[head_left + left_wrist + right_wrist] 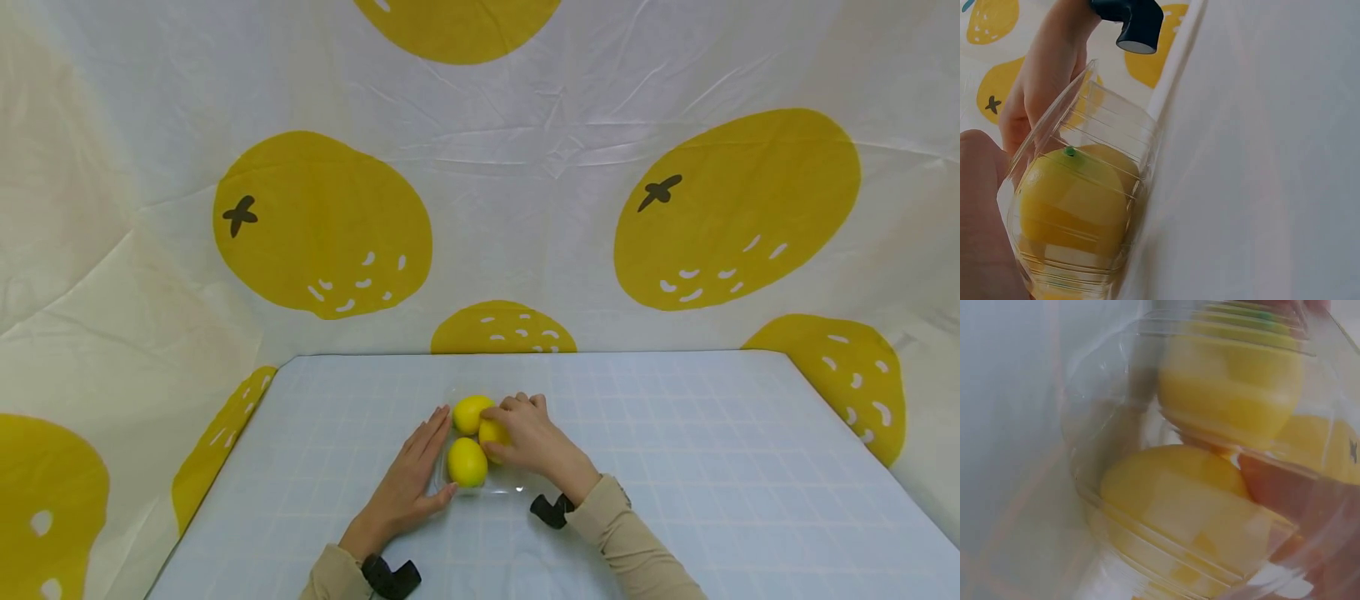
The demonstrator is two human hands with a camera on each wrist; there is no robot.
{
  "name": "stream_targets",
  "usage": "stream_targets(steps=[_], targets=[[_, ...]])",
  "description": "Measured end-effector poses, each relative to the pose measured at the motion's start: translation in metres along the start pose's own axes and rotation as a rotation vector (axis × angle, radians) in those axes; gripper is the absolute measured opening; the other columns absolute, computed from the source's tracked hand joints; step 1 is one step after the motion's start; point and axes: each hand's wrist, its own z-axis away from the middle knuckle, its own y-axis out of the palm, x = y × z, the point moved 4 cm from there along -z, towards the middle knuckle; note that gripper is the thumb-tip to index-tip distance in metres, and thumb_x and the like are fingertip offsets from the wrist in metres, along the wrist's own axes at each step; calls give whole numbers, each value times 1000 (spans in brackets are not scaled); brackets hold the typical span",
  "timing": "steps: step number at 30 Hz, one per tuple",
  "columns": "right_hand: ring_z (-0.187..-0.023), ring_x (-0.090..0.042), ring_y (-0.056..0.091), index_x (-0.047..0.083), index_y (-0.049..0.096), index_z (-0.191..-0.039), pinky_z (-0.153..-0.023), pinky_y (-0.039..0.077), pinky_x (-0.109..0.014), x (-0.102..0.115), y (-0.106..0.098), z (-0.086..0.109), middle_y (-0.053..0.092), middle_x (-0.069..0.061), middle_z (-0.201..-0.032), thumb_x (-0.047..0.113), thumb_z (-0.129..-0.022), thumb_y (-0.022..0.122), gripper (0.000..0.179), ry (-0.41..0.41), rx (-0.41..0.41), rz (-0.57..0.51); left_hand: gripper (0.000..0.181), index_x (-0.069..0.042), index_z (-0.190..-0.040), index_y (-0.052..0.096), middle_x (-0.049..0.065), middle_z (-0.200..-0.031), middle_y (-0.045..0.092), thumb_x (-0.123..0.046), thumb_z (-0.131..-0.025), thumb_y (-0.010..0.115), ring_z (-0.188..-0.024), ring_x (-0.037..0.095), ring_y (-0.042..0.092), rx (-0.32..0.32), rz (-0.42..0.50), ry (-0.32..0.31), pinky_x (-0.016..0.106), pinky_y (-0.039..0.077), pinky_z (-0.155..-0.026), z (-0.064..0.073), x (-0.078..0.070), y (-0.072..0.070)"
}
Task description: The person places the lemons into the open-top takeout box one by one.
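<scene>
A clear plastic tray holds three yellow lemons. One lemon lies at the back, another at the front left. My right hand reaches over the tray from the right and grips the third lemon, which its fingers partly hide. Along the tray's left side rests my left hand, fingers straight and thumb near the front corner. Through the ribbed plastic wall in the left wrist view shows a lemon with a green tip. Lemons also show through the plastic in the right wrist view.
A pale blue checked cloth covers the table. Behind it hangs a white curtain printed with large yellow fruit. Each wrist wears a black camera mount.
</scene>
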Motion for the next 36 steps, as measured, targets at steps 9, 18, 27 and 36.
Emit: stream_targets(steps=[9,18,27,36], targets=[[-81,-23,41,10,64,-106,-73,30,-41,-4,7,-4,69,-6,-91,50,-87,70,44,87,-74,97,85,2,-153,29,17,-161,26,-40,-86,59,-147,30,26,13,-2,-1,54,27,-115,0,-1,0],[-78,-23,41,12,74,-97,-72,32,-42,-6,11,-5,69,-4,-81,58,-87,65,47,107,-136,254,85,3,-153,30,18,-160,27,-40,-86,60,-147,31,27,7,-5,9,51,26,-116,-1,-2,-1],[-76,-23,40,14,78,-91,-71,31,-41,-8,16,-5,65,-2,-74,58,-89,62,47,120,-163,297,85,2,-153,30,17,-160,27,-41,-86,59,-147,31,27,10,1,6,51,25,-117,-2,-4,0],[-76,-23,40,13,75,-89,-71,30,-41,-10,19,-7,63,-2,-75,61,-87,62,50,152,-167,251,86,3,-153,29,18,-160,28,-41,-86,58,-146,34,27,3,11,14,56,28,-113,-2,-6,-2]])
